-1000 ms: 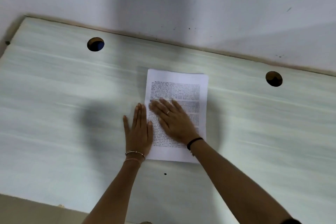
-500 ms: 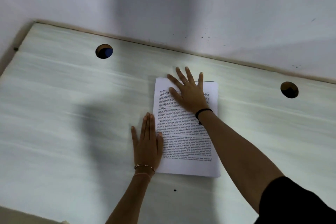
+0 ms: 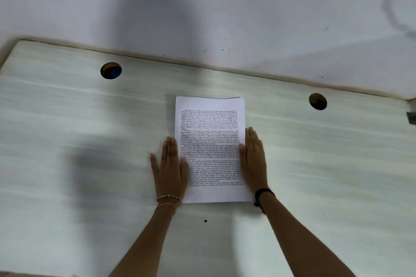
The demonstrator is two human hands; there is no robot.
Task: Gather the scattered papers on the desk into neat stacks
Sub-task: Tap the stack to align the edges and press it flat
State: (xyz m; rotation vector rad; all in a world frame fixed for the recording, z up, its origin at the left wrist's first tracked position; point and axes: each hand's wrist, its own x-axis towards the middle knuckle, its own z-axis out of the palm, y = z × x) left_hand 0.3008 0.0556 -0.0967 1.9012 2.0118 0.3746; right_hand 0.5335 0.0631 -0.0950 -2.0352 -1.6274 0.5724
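**Both palms flat, stack squared between them**

Here we are at the desk, a pale wood-grain top pushed up against a white wall. One stack of printed sheets lies near the middle of it, long edges running twelve to six. The top sheet is face up and thick with small type (too fine to read from here). The edges look lined up, with only a thin dark sliver peeking out at the far right corner.

The left hand lies palm down at the stack's nine o'clock. Its fingers are straight and pressed together, pointing to twelve, and its thumb side touches the paper's left edge. It grips nothing. A thin bangle circles that wrist.

The right hand mirrors it at three o'clock: flat, fingers straight and together, thumb lapping just over the right edge of the top sheet. Nothing pinched, nothing lifted. A black band sits on this wrist.

Both hands flank the nearer half of the stack.

Round the desk, a cable hole sits at ten o'clock from the stack and a second hole at two o'clock, both well apart from the paper. A small dark speck lies at six, just below the stack, between the forearms. A broad shadow falls across the desk at eight o'clock.
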